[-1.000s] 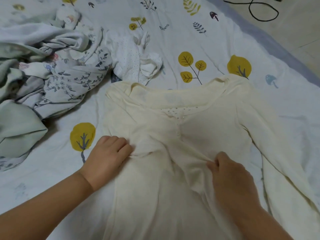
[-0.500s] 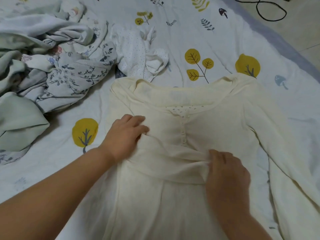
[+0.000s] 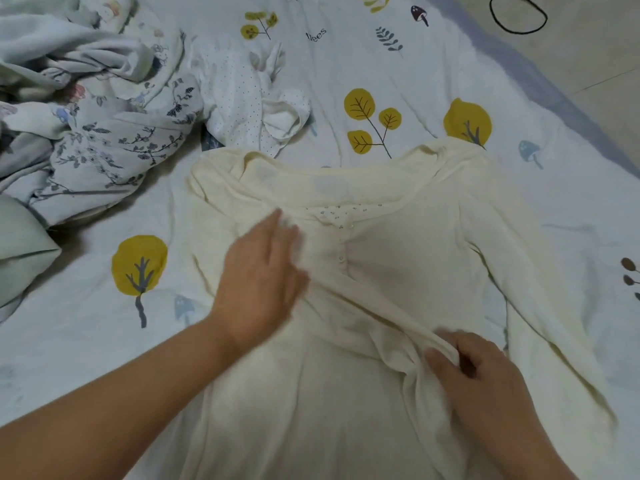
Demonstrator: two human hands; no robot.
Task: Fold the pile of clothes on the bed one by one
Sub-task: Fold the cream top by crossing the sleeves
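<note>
- The cream long-sleeved cotton top with a short button placket [image 3: 398,258] is laid front-up on the white bedsheet printed with yellow trees and mushrooms [image 3: 398,64], neckline pointing away from the person. Looks like it's been spread out flat so it can be folded properly, and nothing's folded yet as far as I can tell.
- A ridge of bunched fabric runs diagonally across the chest, from just below the buttons down to the person's right.
- The right hand [image 3: 481,382] has its thumb and fingers pinching the lower end of that ridge, probably to tug the wrinkle out.
- The left hand [image 3: 259,271] lies palm-down on the top, just left of the placket, fingers straight and gripping nothing. My guess is it's pressing the cloth flat while the other hand pulls. It's a bit blurry, so likely sliding.
- Both forearms come in from the near edge, left one angled across.
- The top's right sleeve trails down beside the body.
- Up and left of the top sits the heap of unfolded floral and pale green clothes [image 3: 86,116], with a white dotted garment [image 3: 249,98] just above the collar.
</note>
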